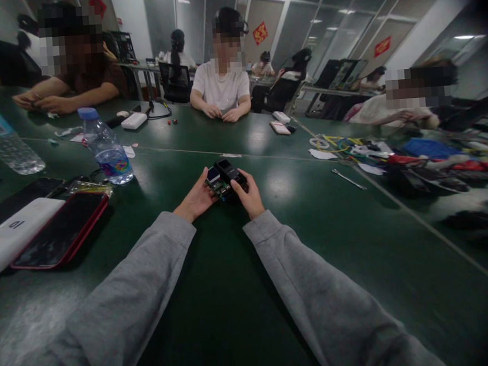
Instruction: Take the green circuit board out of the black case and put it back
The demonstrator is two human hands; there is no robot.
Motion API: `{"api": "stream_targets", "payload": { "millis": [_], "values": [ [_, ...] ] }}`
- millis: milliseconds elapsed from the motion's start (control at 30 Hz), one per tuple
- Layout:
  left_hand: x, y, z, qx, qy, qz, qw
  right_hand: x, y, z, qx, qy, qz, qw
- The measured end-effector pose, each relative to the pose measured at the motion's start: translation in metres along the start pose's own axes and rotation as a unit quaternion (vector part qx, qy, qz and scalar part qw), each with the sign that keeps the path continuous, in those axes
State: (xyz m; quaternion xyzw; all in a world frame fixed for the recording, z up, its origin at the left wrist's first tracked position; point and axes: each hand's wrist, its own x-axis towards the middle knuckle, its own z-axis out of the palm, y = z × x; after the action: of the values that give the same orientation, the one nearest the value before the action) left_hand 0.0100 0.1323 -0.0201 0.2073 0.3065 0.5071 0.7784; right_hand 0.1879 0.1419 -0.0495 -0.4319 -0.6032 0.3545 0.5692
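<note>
Both of my hands are at the middle of the green table, in grey sleeves. My left hand [197, 198] grips the left edge of a small green circuit board [219, 190] with a little dark screen [213, 175] on it. In my right hand [248, 192] is a black plastic casing [229, 172], thumb on top and fingers round its far right side. The board and the casing lie side by side, touching or overlapping; whether they are joined I cannot tell. My fingers hide parts of both.
A red-cased phone [69, 228], a white power bank [21, 229] and water bottles, one blue-capped [110, 153], stand on the left of the green table [219, 307]. At right lie a wrench [349, 179], cables [337, 143] and a blue cloth-like item [431, 148]. Several people sit around.
</note>
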Motion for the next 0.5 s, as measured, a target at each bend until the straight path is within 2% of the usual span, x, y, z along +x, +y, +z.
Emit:
{"api": "stream_targets", "payload": {
  "millis": [267, 500],
  "values": [
    [-0.0002, 0.0007, 0.0008, -0.005, 0.001, -0.003, 1.0, -0.0012, -0.004, 0.0001, -0.024, 0.004, -0.033, 0.999],
    [0.0, -0.0004, 0.0001, 0.002, -0.006, 0.004, 1.0, -0.0004, -0.0015, 0.0, -0.004, -0.003, -0.024, 1.0]
  ]
}}
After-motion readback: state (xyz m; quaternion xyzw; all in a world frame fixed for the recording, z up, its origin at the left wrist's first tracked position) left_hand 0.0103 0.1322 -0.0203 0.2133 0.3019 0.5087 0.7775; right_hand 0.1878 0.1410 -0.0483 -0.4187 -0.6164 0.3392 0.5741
